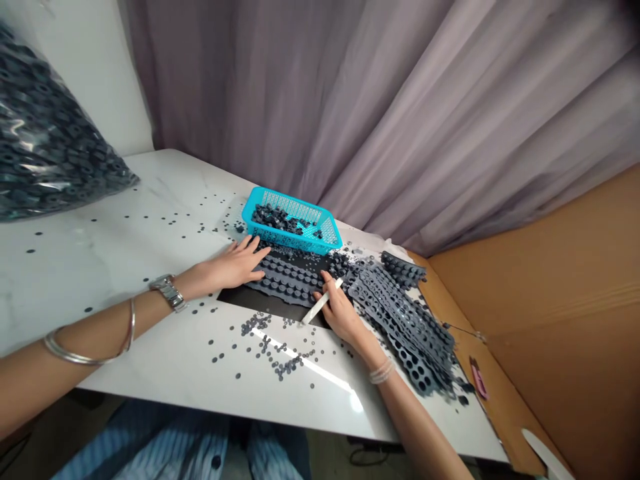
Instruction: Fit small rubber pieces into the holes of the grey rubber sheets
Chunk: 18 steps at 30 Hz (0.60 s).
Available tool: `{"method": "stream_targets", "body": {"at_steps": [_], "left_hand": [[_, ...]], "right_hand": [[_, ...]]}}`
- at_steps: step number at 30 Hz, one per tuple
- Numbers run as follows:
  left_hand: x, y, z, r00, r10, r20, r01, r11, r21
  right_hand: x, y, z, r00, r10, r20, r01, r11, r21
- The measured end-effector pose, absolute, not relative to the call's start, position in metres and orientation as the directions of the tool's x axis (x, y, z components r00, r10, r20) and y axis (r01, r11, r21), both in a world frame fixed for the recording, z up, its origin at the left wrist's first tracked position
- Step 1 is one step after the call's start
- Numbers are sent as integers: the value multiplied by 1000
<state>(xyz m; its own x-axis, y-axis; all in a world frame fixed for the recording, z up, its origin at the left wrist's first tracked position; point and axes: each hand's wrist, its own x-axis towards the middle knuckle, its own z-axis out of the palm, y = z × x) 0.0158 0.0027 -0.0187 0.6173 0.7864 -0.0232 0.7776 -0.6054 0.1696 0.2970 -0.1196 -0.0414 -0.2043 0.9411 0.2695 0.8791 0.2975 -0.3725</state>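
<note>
A dark grey rubber sheet with rows of raised round knobs (290, 280) lies on a black mat (245, 301). My left hand (237, 263) rests on the sheet's left end, fingers spread and holding nothing. At the sheet's right end, my right hand (340, 310) is closed around a slim white stick-like tool (320, 305), which slants down toward the mat's front edge. The tool's tip is too small to make out. Just behind the sheet stands a turquoise plastic basket (300, 241) with small black rubber pieces (275, 217) in it.
Punched rubber sheets (405, 313) are piled to the right, beside a cardboard panel (540, 307) and a pink-handled cutter (479, 380). Small dark discs (290, 365) are scattered over the white table (165, 360). A clear bag of black pieces (50, 133) stands at left.
</note>
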Motion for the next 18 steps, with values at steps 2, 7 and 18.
{"method": "stream_targets", "body": {"at_steps": [2, 7, 18], "left_hand": [[16, -3, -14, 609, 792, 46, 786, -611, 97], [39, -44, 4, 755, 603, 258, 628, -777, -24], [104, -134, -15, 849, 432, 306, 429, -900, 79]], "right_hand": [[303, -124, -34, -116, 942, 315, 870, 250, -425], [321, -149, -9, 300, 834, 463, 721, 120, -683], [315, -185, -20, 277, 847, 454, 709, 139, -692]]}}
